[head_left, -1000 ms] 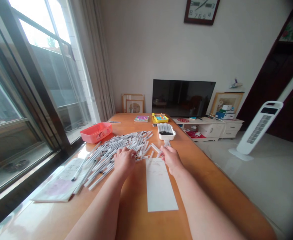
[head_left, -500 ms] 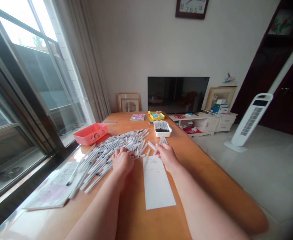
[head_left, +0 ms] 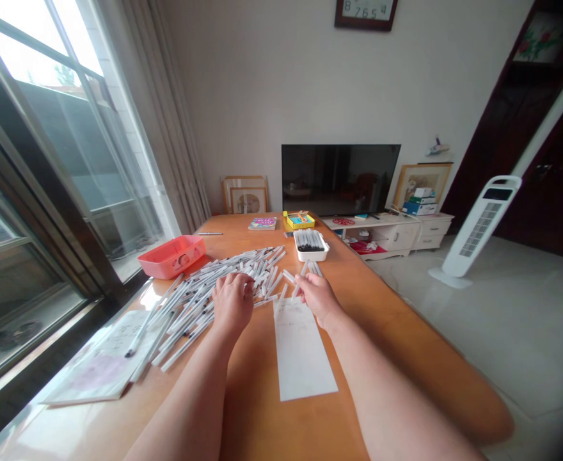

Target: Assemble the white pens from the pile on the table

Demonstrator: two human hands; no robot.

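Observation:
A heap of white-barrelled pens with dark ends is spread over the wooden table. My left hand is above the heap's right side, its fingers curled and pinched together; what they hold is mostly hidden. My right hand has thumb and forefinger closed on a small translucent pen cap, just over the far end of a white paper sheet. More clear caps lie loose between the hands. Beyond my right hand stands a white box holding a row of pens with black ends.
A red plastic basket sits beyond the heap at the left, by the window. A notebook lies at the near left under some pens. Farther back are a yellow box and a colourful booklet. The table's right edge borders the floor.
My left hand has lifted slightly off the pens, its fingers drawn closer together. My right hand has hardly moved. The view has shifted a little.

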